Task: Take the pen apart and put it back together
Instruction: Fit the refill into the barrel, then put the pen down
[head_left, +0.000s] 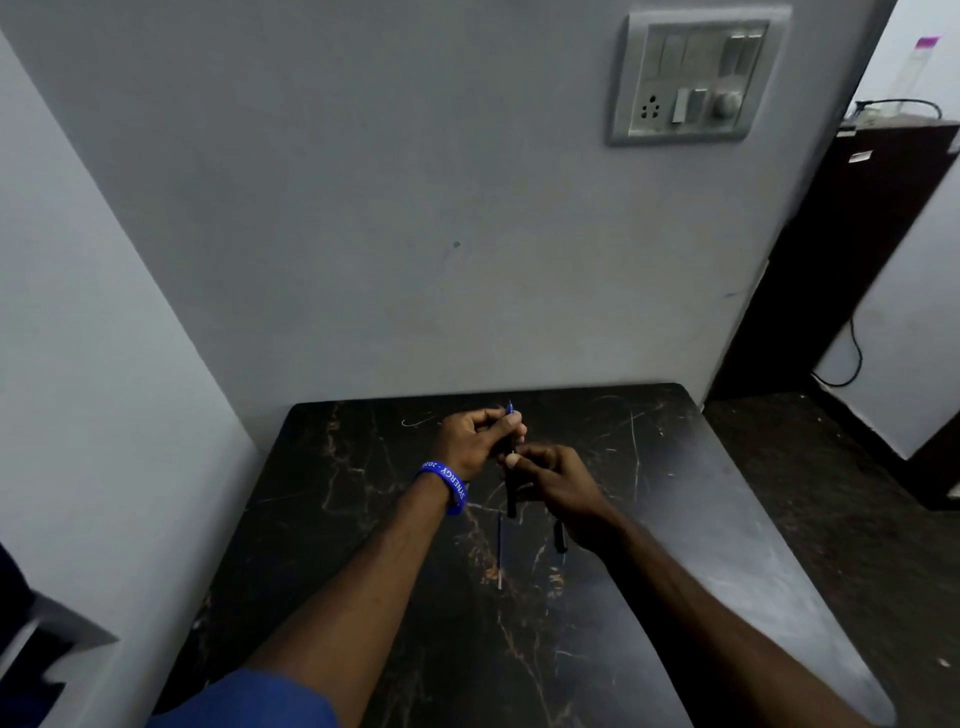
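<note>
Both hands hold a dark pen (511, 496) upright over the black marble table (675, 467). My left hand (475, 441) grips its upper part, where a blue tip pokes out above the fingers. My right hand (556, 480) pinches the barrel just below the left hand. The lower end of the barrel hangs free beneath both hands. A thin refill (500, 551) lies on the table under the hands. A short dark pen part (560, 538), possibly the cap, lies beside it, half hidden by my right wrist.
The table stands against a grey wall, with a second wall close on the left. A switch panel (691, 78) sits high on the wall. A dark cabinet (831, 249) and a cable stand to the right, beyond the table's edge.
</note>
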